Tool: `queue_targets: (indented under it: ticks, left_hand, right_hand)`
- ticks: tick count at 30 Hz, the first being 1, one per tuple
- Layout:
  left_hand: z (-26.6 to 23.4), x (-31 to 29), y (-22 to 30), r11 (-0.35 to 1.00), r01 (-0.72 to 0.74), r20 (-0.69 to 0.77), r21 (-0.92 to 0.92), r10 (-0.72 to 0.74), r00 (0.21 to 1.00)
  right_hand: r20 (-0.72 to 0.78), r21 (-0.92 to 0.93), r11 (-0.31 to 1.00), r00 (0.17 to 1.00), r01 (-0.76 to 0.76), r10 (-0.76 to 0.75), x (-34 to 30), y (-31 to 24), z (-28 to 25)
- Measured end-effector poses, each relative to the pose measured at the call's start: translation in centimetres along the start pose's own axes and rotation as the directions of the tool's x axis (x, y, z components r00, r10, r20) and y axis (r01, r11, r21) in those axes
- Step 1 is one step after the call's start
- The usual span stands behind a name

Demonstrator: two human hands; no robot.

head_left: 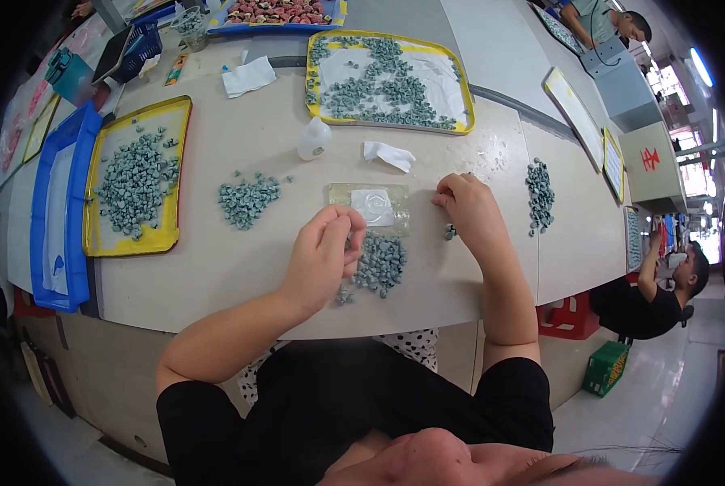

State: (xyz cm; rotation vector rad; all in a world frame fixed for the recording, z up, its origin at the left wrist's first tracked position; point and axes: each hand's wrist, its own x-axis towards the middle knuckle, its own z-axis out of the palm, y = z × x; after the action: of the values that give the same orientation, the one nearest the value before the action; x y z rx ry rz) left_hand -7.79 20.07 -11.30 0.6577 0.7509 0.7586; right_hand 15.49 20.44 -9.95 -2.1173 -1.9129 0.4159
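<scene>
A pile of small grey-green pieces lies on the table in front of me. My left hand is closed over its left edge, thumb and fingers pinched together; whatever they hold is hidden. Just beyond the pile is a translucent yellowish pad with a white square sheet and a clear round dish on it. To the right, my right hand hovers low over the table, its fingertips pressed together on something too small to name. A few similar pieces lie beneath its wrist side.
More grey-green pieces lie in a left heap, a right heap, a yellow-rimmed tray and a far tray. A white bottle and crumpled tissue stand beyond the pad. A blue bin is leftmost; co-workers sit right.
</scene>
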Motion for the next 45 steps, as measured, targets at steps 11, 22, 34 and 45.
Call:
queue_targets:
  ticks: [11, 22, 34, 45]
  left_hand:
    - [-0.1, 0.4, 0.2, 0.992, 0.083, 0.029, -0.098, -0.08, 0.996]
    - [-0.5, 0.7, 0.7, 0.977, 0.015, -0.032, -0.214, -0.023, 0.999]
    - [-0.8, 0.8, 0.7, 0.98, -0.014, -0.048, -0.198, 0.005, 0.999]
    - [-1.8, 1.3, 0.6, 0.943, 0.033, -0.027, -0.331, -0.044, 0.999]
  right_hand:
    - [-0.058, 0.235, 0.921, 0.95, 0.31, -0.305, -0.8, -1.2, 0.9]
    - [-0.096, 0.116, 0.926, 0.932, 0.358, -0.349, -0.9, -1.5, 2.5]
    - [-0.068, 0.053, 0.882, 0.883, 0.467, -0.464, -1.2, -2.1, 1.5]
    - [-0.244, 0.153, 0.858, 0.861, 0.489, -0.447, -0.8, -2.5, 2.0]
